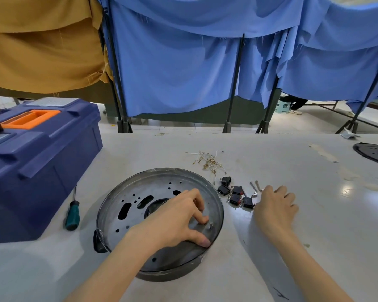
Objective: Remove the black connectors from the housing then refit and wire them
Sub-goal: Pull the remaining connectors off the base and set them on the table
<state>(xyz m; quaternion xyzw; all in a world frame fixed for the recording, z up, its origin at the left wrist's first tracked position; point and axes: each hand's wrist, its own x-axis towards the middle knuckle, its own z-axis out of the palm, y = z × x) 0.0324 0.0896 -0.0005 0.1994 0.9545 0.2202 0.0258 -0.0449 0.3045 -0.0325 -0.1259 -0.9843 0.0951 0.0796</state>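
A round grey metal housing [127, 192] with holes and slots lies on the white table in front of me. My left hand [177, 219] rests inside it, thumb on the near right rim and fingertips on the plate beside a small metal stud [211, 226]. Several black connectors [235, 194] lie loose on the table just right of the housing. My right hand [273, 205] lies palm down by them, fingertips at the rightmost connector [248, 202] and near small screws [255, 186]. Whether it grips anything is hidden. A pile of short wires [208, 161] lies behind.
A blue toolbox [37, 162] with an orange handle stands at the left. A green-handled screwdriver [73, 211] lies between it and the housing. Another dark round plate [374, 152] sits at the far right edge. Blue and ochre cloth screens hang behind the table.
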